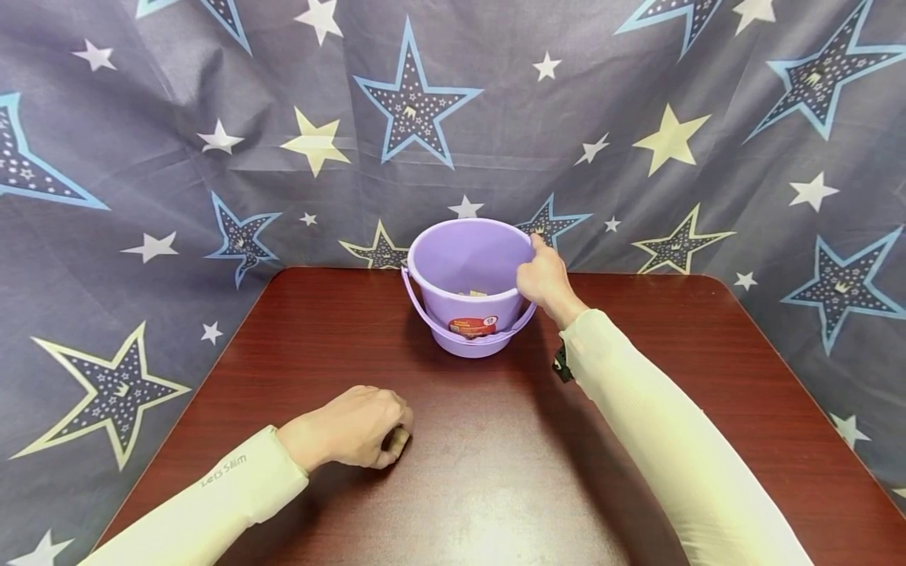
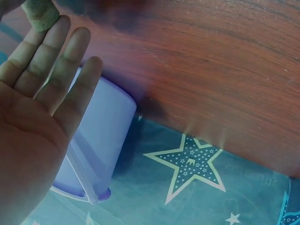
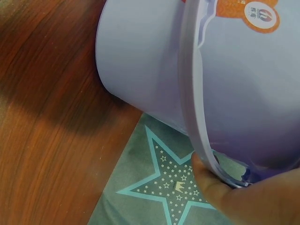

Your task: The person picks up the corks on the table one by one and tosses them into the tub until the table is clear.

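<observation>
A purple bucket [image 1: 476, 322] with a red label stands at the back middle of the table, its handle lowered across the front. Several pale yellowish pieces [image 1: 476, 293] show inside it. My right hand [image 1: 548, 281] grips the bucket's right rim, and in the right wrist view its fingers meet the rim near the handle's end. Low over the table, left of centre, my left hand [image 1: 357, 428] pinches a small tan, wood-like block [image 1: 399, 443] between thumb and fingers. The left wrist view shows the block [image 2: 42, 16] at the fingertips, its other end cut off.
The dark red-brown wooden table [image 1: 318, 346] has rounded back corners. Right behind it hangs a grey cloth [image 1: 495, 141] printed with stars, which also runs along both sides. A dark strap [image 1: 562, 365] sits at the right wrist.
</observation>
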Action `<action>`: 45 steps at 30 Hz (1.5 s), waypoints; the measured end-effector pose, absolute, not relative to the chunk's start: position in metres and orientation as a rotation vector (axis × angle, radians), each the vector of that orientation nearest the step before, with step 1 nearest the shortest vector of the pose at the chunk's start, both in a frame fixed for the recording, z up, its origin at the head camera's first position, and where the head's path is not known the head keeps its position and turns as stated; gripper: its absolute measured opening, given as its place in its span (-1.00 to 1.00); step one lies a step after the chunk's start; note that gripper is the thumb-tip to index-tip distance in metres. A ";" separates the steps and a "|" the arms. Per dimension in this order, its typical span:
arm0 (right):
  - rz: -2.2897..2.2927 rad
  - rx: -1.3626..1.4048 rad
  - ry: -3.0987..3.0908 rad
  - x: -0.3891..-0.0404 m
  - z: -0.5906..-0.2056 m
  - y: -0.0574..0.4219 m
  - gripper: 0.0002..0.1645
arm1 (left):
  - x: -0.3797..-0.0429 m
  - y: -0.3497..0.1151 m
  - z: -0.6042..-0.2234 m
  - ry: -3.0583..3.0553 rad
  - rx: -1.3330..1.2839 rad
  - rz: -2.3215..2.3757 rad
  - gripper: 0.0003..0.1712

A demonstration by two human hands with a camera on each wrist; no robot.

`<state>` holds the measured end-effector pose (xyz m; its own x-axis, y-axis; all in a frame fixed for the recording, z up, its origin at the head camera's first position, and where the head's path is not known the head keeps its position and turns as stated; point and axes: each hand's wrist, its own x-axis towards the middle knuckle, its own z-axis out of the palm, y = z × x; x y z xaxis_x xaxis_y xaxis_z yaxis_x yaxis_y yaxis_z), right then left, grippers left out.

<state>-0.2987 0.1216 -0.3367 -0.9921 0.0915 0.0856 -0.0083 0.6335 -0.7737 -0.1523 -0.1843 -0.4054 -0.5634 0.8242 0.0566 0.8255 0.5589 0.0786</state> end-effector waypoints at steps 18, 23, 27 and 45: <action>1.267 -0.047 -2.724 -0.299 -0.337 0.121 -0.06 | -0.163 -0.176 -0.401 -2.728 -1.332 -0.200 -0.78; 1.275 -0.057 -2.723 -0.299 -0.336 0.121 -0.07 | -0.165 -0.172 -0.396 -2.720 -1.312 -0.214 -0.77; 1.286 -0.054 -2.717 -0.299 -0.337 0.122 -0.07 | -0.168 -0.169 -0.391 -2.705 -1.286 -0.226 -0.77; 1.303 -0.047 -2.710 -0.298 -0.337 0.121 -0.07 | -0.183 -0.158 -0.375 -2.580 -1.159 -0.370 -0.82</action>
<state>-0.2981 0.1214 -0.3371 -0.9905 0.0864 0.1071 -0.0297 0.6255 -0.7797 -0.1827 -0.1584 -0.3751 -0.6352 0.6827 0.3611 0.7567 0.6437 0.1142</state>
